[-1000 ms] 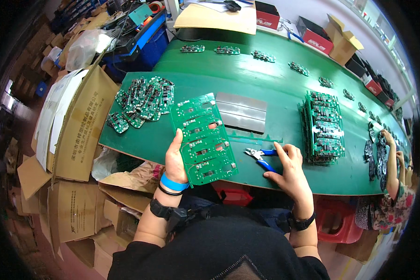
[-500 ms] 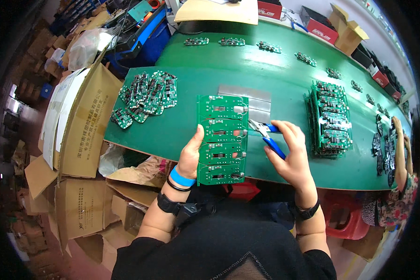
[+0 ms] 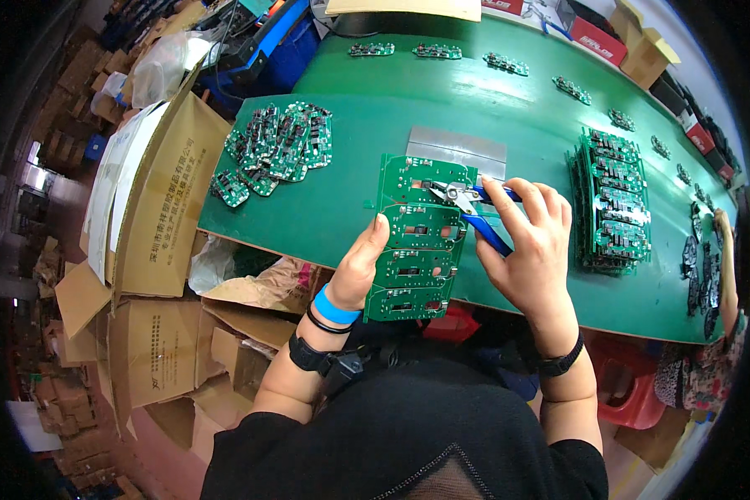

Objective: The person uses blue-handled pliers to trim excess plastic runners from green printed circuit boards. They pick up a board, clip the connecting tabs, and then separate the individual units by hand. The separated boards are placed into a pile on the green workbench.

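Note:
A green circuit board panel, split into several joined boards with small slots and components, is held upright by its left edge. My left hand is closed on that edge, thumb on the front face. My right hand grips blue-handled side cutters. Their metal jaws lie over the topmost board of the panel, at its upper right part. Behind the panel a flat grey metal plate rests on the green table.
Loose small circuit boards are heaped at left. At right stands a stack of board panels. Single boards form a curved row at the back. Cardboard boxes flank the table's left. Another person's arm reaches dark parts at far right.
The cutters have moved from the panel's right edge onto its top board. The panel has tilted slightly, and the whole view has shifted a little.

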Tool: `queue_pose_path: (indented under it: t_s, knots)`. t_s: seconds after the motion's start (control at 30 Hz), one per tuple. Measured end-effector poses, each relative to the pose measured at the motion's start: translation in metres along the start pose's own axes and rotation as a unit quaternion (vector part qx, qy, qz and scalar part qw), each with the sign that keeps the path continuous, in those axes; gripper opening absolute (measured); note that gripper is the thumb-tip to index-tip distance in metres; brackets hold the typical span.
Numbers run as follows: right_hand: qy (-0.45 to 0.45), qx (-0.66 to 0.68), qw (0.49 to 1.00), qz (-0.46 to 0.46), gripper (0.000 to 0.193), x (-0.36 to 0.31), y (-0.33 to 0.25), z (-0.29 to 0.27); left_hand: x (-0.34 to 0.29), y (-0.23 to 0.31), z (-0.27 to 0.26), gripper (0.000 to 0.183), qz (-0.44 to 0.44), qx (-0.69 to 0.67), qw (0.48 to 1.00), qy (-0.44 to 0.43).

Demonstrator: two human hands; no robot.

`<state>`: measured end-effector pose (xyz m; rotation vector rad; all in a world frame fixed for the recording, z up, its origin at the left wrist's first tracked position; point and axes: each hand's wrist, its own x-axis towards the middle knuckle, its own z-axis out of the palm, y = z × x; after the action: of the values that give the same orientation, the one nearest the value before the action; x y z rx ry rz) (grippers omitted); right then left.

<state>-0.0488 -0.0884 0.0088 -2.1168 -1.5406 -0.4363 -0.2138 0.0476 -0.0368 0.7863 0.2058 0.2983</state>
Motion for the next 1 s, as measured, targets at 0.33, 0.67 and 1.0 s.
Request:
queue_pose_path:
  t_s: [0.33, 0.67, 1.0]
  knots:
    - [-0.005, -0.013, 1.000, -0.008, 0.057, -0.0015, 0.0026, -0.0044, -0.0011, 0.0038, 0.0038, 0.053, -0.002, 0.060, 0.998, -0.002]
    - [0.000, -0.028, 0.999, -0.028, 0.065, -0.0036, 0.0081, -0.0027, -0.0017, 0.0028, 0.0063, 0.052, 0.001, 0.040, 0.999, -0.007]
    - [-0.010, 0.002, 1.000, -0.017, 0.064, -0.0031, 0.0094, -0.0023, -0.0030, 0.0051, 0.0066, 0.052, 0.010, 0.069, 0.998, -0.002]
